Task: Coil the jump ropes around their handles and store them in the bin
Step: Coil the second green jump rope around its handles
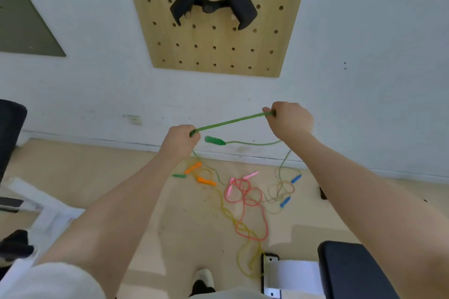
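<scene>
My left hand [178,139] and my right hand [290,120] are both up in front of me, fingers closed tight on the green rope [232,122], which runs straight between them. One green handle [214,140] hangs in the air just under that stretch. Past my hands, on the floor [121,189], lie the other ropes in a messy pile: the pink rope [245,198], the orange handles [199,175] and the blue handles [290,189]. Farther back, on the wall, is a wooden pegboard [216,43].
</scene>
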`<state>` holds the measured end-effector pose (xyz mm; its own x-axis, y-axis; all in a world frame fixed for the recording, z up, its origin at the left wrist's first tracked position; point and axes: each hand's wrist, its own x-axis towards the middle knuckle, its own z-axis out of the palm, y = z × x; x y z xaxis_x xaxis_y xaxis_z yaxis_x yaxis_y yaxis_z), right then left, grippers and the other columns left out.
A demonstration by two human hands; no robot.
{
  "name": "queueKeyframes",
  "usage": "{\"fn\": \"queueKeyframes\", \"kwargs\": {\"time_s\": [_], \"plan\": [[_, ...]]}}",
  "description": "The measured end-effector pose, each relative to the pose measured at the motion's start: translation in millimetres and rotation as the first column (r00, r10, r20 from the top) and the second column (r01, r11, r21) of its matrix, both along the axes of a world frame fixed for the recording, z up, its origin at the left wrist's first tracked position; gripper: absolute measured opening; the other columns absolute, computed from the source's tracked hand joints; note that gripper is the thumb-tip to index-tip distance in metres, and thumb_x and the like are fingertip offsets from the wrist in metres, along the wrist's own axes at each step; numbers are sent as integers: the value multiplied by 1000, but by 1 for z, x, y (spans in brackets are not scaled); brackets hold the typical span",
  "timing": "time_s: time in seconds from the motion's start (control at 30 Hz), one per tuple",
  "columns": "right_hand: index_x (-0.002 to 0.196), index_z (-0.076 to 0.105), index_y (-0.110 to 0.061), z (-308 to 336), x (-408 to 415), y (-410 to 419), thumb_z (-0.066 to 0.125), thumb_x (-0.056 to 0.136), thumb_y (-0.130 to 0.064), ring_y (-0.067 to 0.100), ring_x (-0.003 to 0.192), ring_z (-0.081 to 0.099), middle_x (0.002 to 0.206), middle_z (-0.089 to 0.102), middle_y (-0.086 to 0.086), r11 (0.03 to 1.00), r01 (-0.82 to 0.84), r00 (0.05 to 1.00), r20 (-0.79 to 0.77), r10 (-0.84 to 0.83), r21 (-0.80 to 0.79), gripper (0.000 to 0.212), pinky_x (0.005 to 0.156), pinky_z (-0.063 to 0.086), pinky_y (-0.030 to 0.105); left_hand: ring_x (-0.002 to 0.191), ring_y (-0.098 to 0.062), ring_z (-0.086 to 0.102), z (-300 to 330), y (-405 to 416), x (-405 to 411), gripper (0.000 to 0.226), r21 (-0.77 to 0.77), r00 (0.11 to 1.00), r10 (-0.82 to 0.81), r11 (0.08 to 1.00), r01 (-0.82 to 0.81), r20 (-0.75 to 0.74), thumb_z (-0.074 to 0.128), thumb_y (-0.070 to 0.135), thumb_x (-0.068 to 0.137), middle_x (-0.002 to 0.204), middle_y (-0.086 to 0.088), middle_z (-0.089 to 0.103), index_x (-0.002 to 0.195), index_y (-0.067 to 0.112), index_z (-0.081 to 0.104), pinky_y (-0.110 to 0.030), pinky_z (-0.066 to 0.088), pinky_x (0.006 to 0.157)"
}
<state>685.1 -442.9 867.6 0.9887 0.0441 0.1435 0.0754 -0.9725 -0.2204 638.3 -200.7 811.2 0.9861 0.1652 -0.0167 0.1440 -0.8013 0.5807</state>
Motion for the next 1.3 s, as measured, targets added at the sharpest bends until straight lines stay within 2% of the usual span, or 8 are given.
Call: {"fn": "queueKeyframes", "kwargs": {"time_s": [0.03, 0.13, 0.33, 0.63, 0.8, 0.97, 1.13, 1.3], "plan": [[75, 48, -12, -1, 0, -7, 37, 97, -43, 25, 64, 45, 67, 47, 4, 967, 54, 996, -87, -33, 248, 40, 51, 30, 25, 72, -20, 51, 1, -4, -5, 24, -114, 997, 75, 991, -73, 16, 47, 14, 92, 76, -7, 58, 77, 3, 62, -26, 37, 58], [78, 54, -12, 3, -7, -23, 41, 95, -47, 18, 59, 40, 65, 43, 4, 533, 266, 941, -336, 38, 804, 41, 63, 39, 30, 61, -13, 56, 10, -24, -27, 33, -571, 992, 126, 813, -113, -16, 49, 18, 94, 60, 0, 58, 63, 9, 55, -28, 42, 67], [64, 59, -15, -9, -32, -46, 29, 96, -55, 17, 62, 41, 68, 45, 1, 598, 233, 919, -376, 123, 767, 59, 70, 35, 29, 53, -13, 39, 18, -52, -63, 38, -230, 997, 19, 973, -3, 68, 44, 27, 98, 57, 1, 41, 61, 17, 41, -20, 31, 52], [69, 56, -8, 2, -63, -56, 16, 97, -55, 20, 57, 48, 62, 51, 6, 547, 226, 873, -417, 254, 806, 67, 62, 48, 30, 78, -19, 67, 30, -81, -109, 26, -654, 797, -474, 745, 135, -375, 46, 25, 97, 93, -5, 72, 108, 11, 64, -29, 55, 79], [77, 59, -12, 12, -71, -55, 25, 97, -52, 21, 69, 57, 66, 56, 4, 570, 116, 823, -400, 404, 814, 57, 88, 51, 39, 79, -25, 65, 39, -87, -124, 28, -713, 821, -489, 685, 152, -295, 39, 26, 99, 82, -7, 68, 107, 18, 65, -34, 54, 84], [89, 62, -9, 16, -83, -50, 15, 94, -60, 25, 72, 64, 75, 63, 9, 533, 104, 764, -411, 497, 840, 70, 78, 54, 38, 46, -19, 46, 49, -99, -126, 29, -878, 915, -367, 478, 30, -169, 36, 22, 100, 54, -3, 45, 97, 10, 62, -33, 52, 59], [87, 60, -6, 22, -86, -54, 8, 93, -62, 27, 61, 61, 66, 60, 11, 363, 211, 738, -392, 549, 908, 77, 64, 54, 34, 43, -19, 51, 48, -127, -122, 36, -781, 890, -395, 620, 75, -228, 45, 9, 97, 68, -6, 60, 119, 37, 50, -31, 53, 52], [86, 61, -7, 30, -95, -56, 8, 92, -64, 24, 49, 57, 59, 55, 9, 292, 221, 711, -359, 605, 931, 78, 57, 53, 30, 36, -13, 51, 38, -170, -129, 21, -656, 779, -530, 725, 211, -335, 58, 14, 92, 64, -8, 59, 112, 12, 57, -20, 45, 41]]}}
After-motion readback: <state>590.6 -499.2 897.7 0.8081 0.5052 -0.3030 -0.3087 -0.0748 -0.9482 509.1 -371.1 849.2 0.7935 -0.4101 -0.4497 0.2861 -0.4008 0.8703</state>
